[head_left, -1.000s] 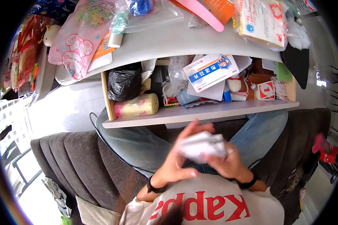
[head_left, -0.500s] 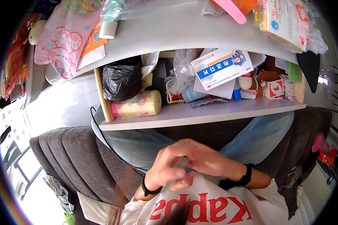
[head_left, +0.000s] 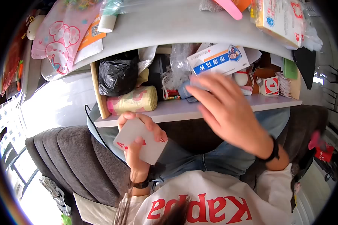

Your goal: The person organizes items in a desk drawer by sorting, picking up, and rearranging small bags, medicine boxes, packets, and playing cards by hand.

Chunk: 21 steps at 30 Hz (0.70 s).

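Observation:
In my left hand (head_left: pixel 137 144) is a stack of white playing cards (head_left: pixel 148 149), gripped between thumb and fingers, with red marks and a red A showing. My right hand (head_left: pixel 227 112) is raised over the front of the open drawer (head_left: pixel 180 112), its fingers spread apart, and nothing shows in it. Behind its fingertips lies a white and blue medicine box (head_left: pixel 218 60) on top of the drawer's contents. A yellow and pink roll (head_left: pixel 135 100) lies in the drawer, beyond my left hand.
A black plastic bag (head_left: pixel 118 75) fills the drawer's left part. An UNO card pack (head_left: pixel 269 86) stands at its right. On the desk (head_left: pixel 165 30) are a pink printed bag (head_left: pixel 62 37) and a wrapped box (head_left: pixel 279 22). A dark sofa (head_left: pixel 79 161) surrounds my legs.
The hands, together half a second ago, have parted. My left hand has moved left with the cards now in plain view; my right hand has moved up over the drawer and spread its fingers.

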Motion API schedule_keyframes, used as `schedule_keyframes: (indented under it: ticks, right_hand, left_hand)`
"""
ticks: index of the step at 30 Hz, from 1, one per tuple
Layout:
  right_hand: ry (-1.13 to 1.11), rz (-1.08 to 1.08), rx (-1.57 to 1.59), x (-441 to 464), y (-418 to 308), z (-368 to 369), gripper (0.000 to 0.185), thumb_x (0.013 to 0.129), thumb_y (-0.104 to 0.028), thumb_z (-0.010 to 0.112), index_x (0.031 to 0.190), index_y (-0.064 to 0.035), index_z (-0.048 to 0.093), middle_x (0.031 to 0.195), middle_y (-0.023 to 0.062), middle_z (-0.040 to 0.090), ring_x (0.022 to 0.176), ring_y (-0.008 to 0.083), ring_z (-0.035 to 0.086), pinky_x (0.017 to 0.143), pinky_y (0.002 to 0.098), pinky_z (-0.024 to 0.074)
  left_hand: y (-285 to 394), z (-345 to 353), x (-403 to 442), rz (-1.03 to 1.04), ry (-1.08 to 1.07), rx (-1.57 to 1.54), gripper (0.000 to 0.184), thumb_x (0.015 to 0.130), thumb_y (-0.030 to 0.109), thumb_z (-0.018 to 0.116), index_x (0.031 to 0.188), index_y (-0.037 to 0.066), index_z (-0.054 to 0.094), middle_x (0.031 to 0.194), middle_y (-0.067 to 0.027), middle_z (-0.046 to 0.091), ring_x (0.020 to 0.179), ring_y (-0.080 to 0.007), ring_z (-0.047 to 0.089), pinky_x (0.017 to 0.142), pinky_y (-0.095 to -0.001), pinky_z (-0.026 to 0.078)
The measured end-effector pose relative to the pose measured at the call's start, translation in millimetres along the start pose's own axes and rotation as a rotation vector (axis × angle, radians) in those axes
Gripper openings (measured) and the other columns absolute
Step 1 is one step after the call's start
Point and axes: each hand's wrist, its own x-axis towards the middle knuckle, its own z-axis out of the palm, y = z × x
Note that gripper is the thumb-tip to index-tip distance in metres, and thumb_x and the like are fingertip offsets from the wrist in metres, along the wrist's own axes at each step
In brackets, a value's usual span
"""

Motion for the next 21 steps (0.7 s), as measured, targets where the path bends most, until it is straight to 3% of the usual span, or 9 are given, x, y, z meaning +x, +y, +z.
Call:
schedule_keyframes:
  ticks: [3,7,11,12,14,17,20,21]
  right_hand:
    - [-0.011,-0.232,-0.539,34.7,41.2,13.0,0.045,0.072,-0.007,0.056,0.117,-0.0029,0.05,0.124,0.0135,0.047,0.12,0.0276,0.041,0.106,0.0423,0.0276]
    - [-0.132,-0.261,-0.734,48.2,70.6,30.8,0.045,0.071,-0.007,0.058,0.115,-0.0054,0.049,0.121,0.0123,0.048,0.121,0.0266,0.039,0.106,0.0427,0.0267]
    - [-0.226,-0.174,-0.627,25.3,91.9,-8.2,0.044,0.065,-0.003,0.063,0.107,-0.0034,0.053,0.121,0.0129,0.046,0.12,0.0292,0.039,0.105,0.0428,0.0285]
    - [-0.241,-0.135,-0.63,19.7,94.1,-17.8,0.048,0.063,-0.003,0.065,0.109,-0.0039,0.052,0.122,0.013,0.046,0.121,0.0303,0.038,0.105,0.0424,0.0286]
    - [-0.263,-0.052,-0.642,9.4,91.3,-34.6,0.056,0.061,-0.004,0.068,0.113,-0.005,0.051,0.125,0.013,0.044,0.122,0.0326,0.037,0.105,0.0415,0.0288]
    - [-0.284,0.004,-0.54,1.3,75.3,-44.4,0.054,0.062,-0.006,0.068,0.113,-0.0057,0.052,0.126,0.0129,0.043,0.12,0.0318,0.039,0.104,0.0402,0.0303]
    - [-0.439,0.237,-0.469,32.1,36.0,-39.5,0.057,0.061,-0.008,0.07,0.115,-0.0055,0.052,0.122,0.0121,0.047,0.116,0.0301,0.043,0.102,0.0386,0.033]
    - [-0.312,0.059,-0.421,41.3,31.4,-26.3,0.049,0.065,-0.007,0.065,0.112,-0.0038,0.053,0.116,0.0115,0.049,0.112,0.0288,0.045,0.1,0.0375,0.0341]
  left_hand:
    - [4.6,0.1,12.9,-0.016,-0.025,-0.021,0.048,0.078,0.02,0.054,0.119,0.008,0.032,0.084,-0.0136,0.043,0.06,-0.02,0.048,0.055,-0.036,0.046]
    - [6.6,4.2,27.7,0.003,-0.054,0.021,0.048,0.079,0.019,0.054,0.12,0.007,0.032,0.085,-0.0141,0.044,0.06,-0.0197,0.048,0.056,-0.0354,0.046]
    - [3.2,1.5,42.0,-0.001,-0.108,0.081,0.05,0.079,0.019,0.054,0.122,0.006,0.032,0.086,-0.0149,0.046,0.062,-0.0195,0.049,0.057,-0.0341,0.046]
    - [2.6,0.4,44.9,-0.013,-0.148,0.097,0.05,0.081,0.02,0.056,0.122,0.004,0.032,0.085,-0.0113,0.049,0.069,-0.0142,0.049,0.064,-0.0298,0.045]
    - [3.2,-2.0,50.3,-0.024,-0.162,0.199,0.049,0.081,0.019,0.056,0.122,0.004,0.033,0.084,-0.0095,0.048,0.069,-0.013,0.048,0.064,-0.0274,0.043]
    - [3.3,0.3,55.5,-0.045,-0.161,0.273,0.048,0.08,0.019,0.055,0.12,0.002,0.034,0.082,-0.0061,0.048,0.069,-0.0106,0.045,0.063,-0.0236,0.04]
    - [1.3,-2.5,60.0,-0.055,-0.156,0.278,0.048,0.08,0.02,0.056,0.12,0.003,0.034,0.082,-0.0049,0.047,0.068,-0.0097,0.045,0.063,-0.0237,0.04]
    - [0.1,-2.8,61.0,-0.056,-0.148,0.267,0.048,0.08,0.021,0.056,0.12,0.003,0.034,0.082,-0.0045,0.046,0.068,-0.0095,0.044,0.063,-0.0238,0.04]
